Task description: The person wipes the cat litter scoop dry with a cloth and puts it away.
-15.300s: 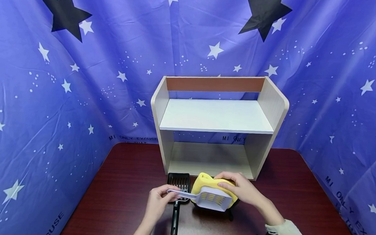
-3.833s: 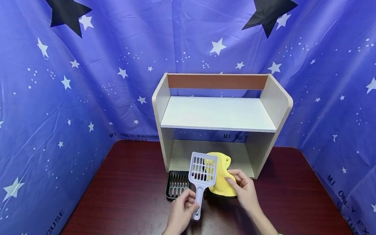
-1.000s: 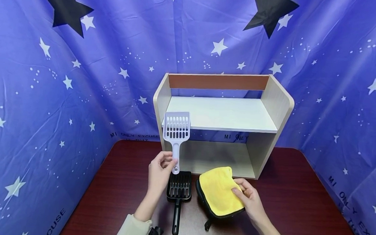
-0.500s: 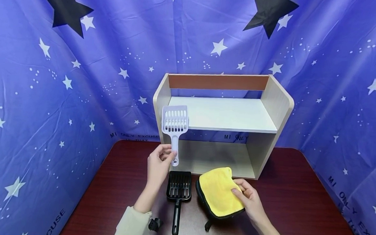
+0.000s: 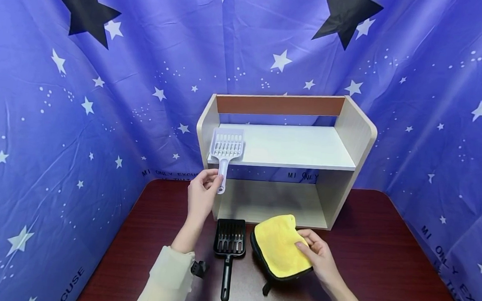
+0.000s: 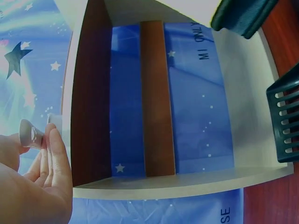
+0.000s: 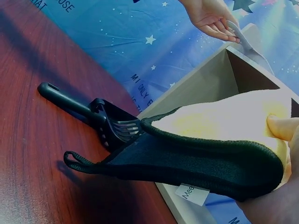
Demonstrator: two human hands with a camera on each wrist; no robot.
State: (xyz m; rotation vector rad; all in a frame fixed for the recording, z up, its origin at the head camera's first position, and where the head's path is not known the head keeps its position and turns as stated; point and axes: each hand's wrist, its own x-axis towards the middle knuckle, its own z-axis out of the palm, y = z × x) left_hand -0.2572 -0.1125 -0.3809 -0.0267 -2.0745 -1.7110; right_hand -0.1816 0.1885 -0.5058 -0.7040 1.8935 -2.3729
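My left hand (image 5: pixel 201 196) pinches the handle of a pale lilac slotted litter scoop (image 5: pixel 225 156). The scoop's head is at the left end of the upper shelf; whether it touches the board I cannot tell. In the left wrist view only the end of its handle (image 6: pixel 29 134) shows clearly between thumb and fingers. My right hand (image 5: pixel 320 256) grips the right edge of a yellow cleaning cloth (image 5: pixel 282 247) with black edging. The right wrist view shows the cloth's dark underside (image 7: pixel 187 161), a hanging loop (image 7: pixel 77 161) and a white label (image 7: pixel 192 193).
A black slotted scoop (image 5: pixel 228 251) lies on the dark red table (image 5: pixel 383 269), its handle toward me, left of the cloth. Behind stands a two-level wooden shelf unit (image 5: pixel 350 129) with a white upper board (image 5: pixel 295 144). A blue star-patterned curtain (image 5: pixel 168 49) surrounds the table.
Earlier the cloth was against the lilac scoop. Since then my left hand has carried the scoop left, then up and forward to the upper shelf. My right hand and the cloth stay nearly still lately.
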